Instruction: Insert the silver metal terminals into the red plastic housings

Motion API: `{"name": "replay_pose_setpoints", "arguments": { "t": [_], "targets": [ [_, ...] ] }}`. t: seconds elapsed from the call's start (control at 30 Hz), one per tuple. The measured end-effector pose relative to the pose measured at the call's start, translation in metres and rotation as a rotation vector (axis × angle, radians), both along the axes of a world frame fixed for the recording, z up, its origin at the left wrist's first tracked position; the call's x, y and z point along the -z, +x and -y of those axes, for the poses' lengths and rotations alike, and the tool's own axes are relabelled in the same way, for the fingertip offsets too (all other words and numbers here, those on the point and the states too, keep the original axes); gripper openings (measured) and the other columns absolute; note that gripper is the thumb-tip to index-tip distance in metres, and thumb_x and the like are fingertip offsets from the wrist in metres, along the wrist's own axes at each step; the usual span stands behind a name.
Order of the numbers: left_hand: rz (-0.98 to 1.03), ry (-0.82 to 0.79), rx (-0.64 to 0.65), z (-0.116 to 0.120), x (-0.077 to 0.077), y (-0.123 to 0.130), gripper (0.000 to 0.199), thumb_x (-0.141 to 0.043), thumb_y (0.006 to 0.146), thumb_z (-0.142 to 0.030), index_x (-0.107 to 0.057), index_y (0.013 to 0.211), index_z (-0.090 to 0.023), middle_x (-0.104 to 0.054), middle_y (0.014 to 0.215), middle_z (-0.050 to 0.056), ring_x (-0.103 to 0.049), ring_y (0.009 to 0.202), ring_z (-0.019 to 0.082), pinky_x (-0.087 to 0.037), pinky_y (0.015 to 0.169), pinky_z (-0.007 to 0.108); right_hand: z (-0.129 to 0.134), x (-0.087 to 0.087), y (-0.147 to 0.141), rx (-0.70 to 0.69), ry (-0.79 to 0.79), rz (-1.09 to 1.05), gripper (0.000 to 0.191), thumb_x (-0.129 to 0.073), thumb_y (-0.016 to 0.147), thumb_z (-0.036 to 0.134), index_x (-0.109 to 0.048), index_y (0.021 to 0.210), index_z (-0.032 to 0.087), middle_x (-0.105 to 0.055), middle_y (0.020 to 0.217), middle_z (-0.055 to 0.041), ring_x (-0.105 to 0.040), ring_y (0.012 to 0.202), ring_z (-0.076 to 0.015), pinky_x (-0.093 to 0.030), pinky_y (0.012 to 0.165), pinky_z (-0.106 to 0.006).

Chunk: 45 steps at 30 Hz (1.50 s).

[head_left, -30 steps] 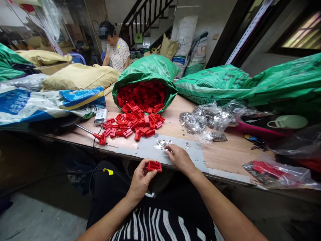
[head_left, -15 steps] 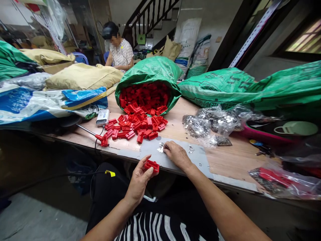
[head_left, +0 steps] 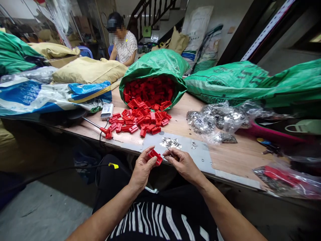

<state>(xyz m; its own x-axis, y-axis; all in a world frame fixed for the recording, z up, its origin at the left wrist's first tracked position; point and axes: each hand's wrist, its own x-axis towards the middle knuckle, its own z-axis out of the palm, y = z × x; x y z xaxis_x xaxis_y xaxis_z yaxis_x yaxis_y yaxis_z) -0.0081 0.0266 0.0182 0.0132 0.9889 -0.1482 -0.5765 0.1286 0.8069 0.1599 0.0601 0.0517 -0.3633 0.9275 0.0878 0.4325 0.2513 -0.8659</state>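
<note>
My left hand [head_left: 141, 168] grips a hollow red plastic housing [head_left: 155, 157] between thumb and fingers, its open side facing up. Close to its right, my right hand [head_left: 182, 164] is closed, thumb and forefinger pinched together. A thin, dark, pointed tool [head_left: 172, 153] sticks out from its fingers. Something tiny shows at the pinched fingertips, too small to name. Just beyond both hands, a pile of small shiny metal pieces [head_left: 171, 143] lies on a grey sheet [head_left: 185, 155]. A smaller cluster of metal bits [head_left: 194, 145] lies to its right.
Red housings spill from a green sack [head_left: 157, 63] onto the wooden table [head_left: 225, 157]. A white boxy device [head_left: 107, 111] and a metal rod [head_left: 92, 124] with a red end stand left. Plastic bags of metal parts [head_left: 218, 118] lie right. Another person [head_left: 125, 47] sits across.
My right hand has drawn back from the metal pile to beside the red housing, uncovering the pile. The housing, in my left hand, is now turned at a steeper slant. The view has shifted slightly.
</note>
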Motion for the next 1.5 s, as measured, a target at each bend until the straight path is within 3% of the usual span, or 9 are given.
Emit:
{"name": "replay_pose_setpoints", "arguments": {
  "t": [0.27, 0.47, 0.6, 0.8, 1.0, 1.17, 1.3, 1.5],
  "targets": [
    [-0.437, 0.265, -0.110, 0.007, 0.006, 0.003, 0.037, -0.076, 0.070, -0.025, -0.066, 0.106, -0.021, -0.067, 0.104, 0.004, -0.065, 0.090, 0.017, -0.053, 0.081, 0.027, 0.013, 0.009, -0.008, 0.119, -0.031, -0.055, 0.018, -0.059, 0.083, 0.038, -0.060, 0.088, 0.020, -0.059, 0.074, -0.0003, -0.053, 0.067, -0.0146, -0.043, 0.063, -0.026],
    [-0.710, 0.588, -0.112, 0.008, 0.006, 0.001, 0.033, -0.071, 0.077, -0.022, -0.068, 0.109, -0.025, -0.069, 0.102, 0.006, -0.063, 0.096, 0.020, -0.051, 0.088, 0.034, 0.013, 0.014, -0.007, 0.087, -0.099, -0.144, 0.019, -0.059, 0.082, 0.038, -0.055, 0.087, 0.020, -0.051, 0.071, 0.0025, -0.046, 0.066, -0.0125, -0.040, 0.062, -0.025],
    [-0.613, 0.461, -0.090, 0.009, 0.003, 0.003, 0.037, -0.072, 0.076, -0.025, -0.068, 0.112, -0.025, -0.069, 0.106, 0.006, -0.064, 0.097, 0.021, -0.052, 0.088, 0.033, 0.012, 0.014, -0.006, 0.065, -0.232, -0.267, 0.028, -0.065, 0.077, 0.042, -0.054, 0.089, 0.020, -0.051, 0.073, 0.0025, -0.046, 0.064, -0.0115, -0.039, 0.058, -0.024],
    [-0.314, 0.145, -0.024, 0.009, 0.000, 0.005, 0.047, -0.075, 0.071, -0.027, -0.065, 0.116, -0.022, -0.072, 0.098, 0.003, -0.066, 0.085, 0.016, -0.053, 0.081, 0.027, 0.017, 0.010, -0.003, 0.031, -0.442, -0.441, 0.035, -0.060, 0.080, 0.052, -0.050, 0.092, 0.020, -0.052, 0.073, 0.0036, -0.038, 0.047, -0.0050, -0.024, 0.041, -0.020],
    [-0.154, 0.091, 0.022, 0.007, 0.004, 0.010, 0.049, -0.076, 0.070, -0.026, -0.064, 0.118, -0.024, -0.071, 0.090, 0.000, -0.063, 0.080, 0.011, -0.051, 0.082, 0.024, 0.020, 0.006, -0.001, 0.034, -0.493, -0.449, 0.037, -0.068, 0.074, 0.049, -0.047, 0.086, 0.021, -0.049, 0.068, 0.0054, -0.036, 0.048, -0.0052, -0.024, 0.042, -0.019],
    [-0.205, 0.116, 0.064, 0.012, 0.006, 0.014, 0.043, -0.077, 0.068, -0.025, -0.067, 0.109, -0.022, -0.070, 0.096, 0.002, -0.063, 0.085, 0.014, -0.051, 0.082, 0.026, 0.020, 0.010, 0.001, -0.013, -0.562, -0.462, 0.042, -0.071, 0.071, 0.050, -0.042, 0.083, 0.022, -0.043, 0.063, 0.0080, -0.029, 0.046, -0.0047, -0.018, 0.041, -0.019],
    [-0.272, 0.170, 0.086, 0.009, 0.007, 0.011, 0.039, -0.077, 0.069, -0.024, -0.064, 0.106, -0.021, -0.069, 0.102, 0.004, -0.065, 0.091, 0.018, -0.051, 0.085, 0.029, 0.014, 0.021, 0.004, -0.027, -0.486, -0.394, 0.042, -0.071, 0.070, 0.051, -0.045, 0.085, 0.022, -0.043, 0.065, 0.0075, -0.032, 0.050, -0.0067, -0.025, 0.044, -0.020],
    [-0.550, 0.281, 0.026, -0.020, 0.015, -0.007, 0.036, -0.076, 0.069, -0.024, -0.060, 0.101, -0.021, -0.071, 0.096, 0.003, -0.067, 0.085, 0.017, -0.051, 0.081, 0.029, -0.001, 0.028, 0.013, 0.073, -0.081, -0.008, 0.025, -0.048, 0.089, 0.036, -0.061, 0.105, 0.022, -0.056, 0.091, -0.0041, -0.053, 0.071, -0.0150, -0.044, 0.062, -0.028]
  ]
}}
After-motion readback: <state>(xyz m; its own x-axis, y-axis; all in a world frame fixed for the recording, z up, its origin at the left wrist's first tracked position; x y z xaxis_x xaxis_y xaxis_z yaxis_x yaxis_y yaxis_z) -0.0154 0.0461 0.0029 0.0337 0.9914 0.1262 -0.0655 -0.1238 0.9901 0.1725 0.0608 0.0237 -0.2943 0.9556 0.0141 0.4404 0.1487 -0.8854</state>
